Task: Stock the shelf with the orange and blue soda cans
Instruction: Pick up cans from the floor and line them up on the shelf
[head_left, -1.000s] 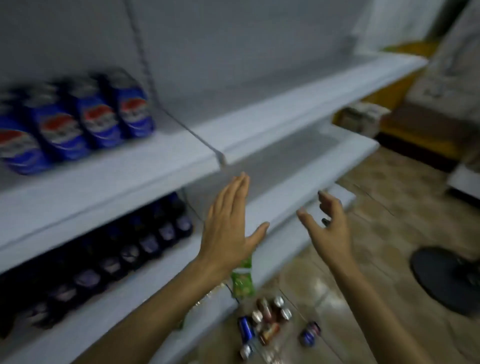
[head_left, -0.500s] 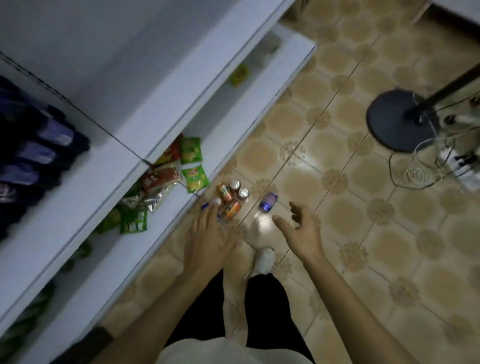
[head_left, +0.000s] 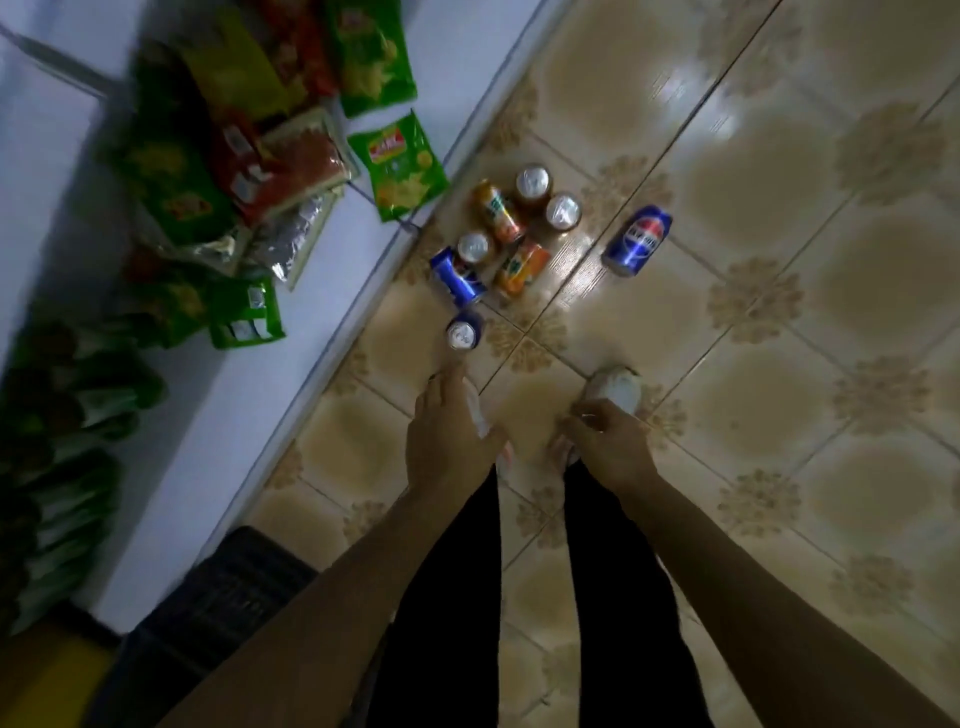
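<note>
While I look down at the floor:
Cans: orange cans (head_left: 521, 266) and blue cans (head_left: 458, 277) clustered by the bottom shelf (head_left: 291, 332).
Label: lone blue can (head_left: 637, 240) reads Pepsi.
My left hand (head_left: 448, 439): fingers straight, empty.
My right hand (head_left: 609, 448): loosely curled, empty.

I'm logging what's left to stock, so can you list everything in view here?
Upright cans: four, silver tops, in the cluster on the floor tiles.
Lying orange cans: two, within the cluster.
Lying blue cans: two, one in the cluster, one apart to the right.
Snack bags: several, mostly green and red, on the white bottom shelf.
Dark crate: one, by the shelf's base.
Shoes: two, white.
Left hand: empty, nearest the cans.
Right hand: empty, fingers loosely curled.
</note>
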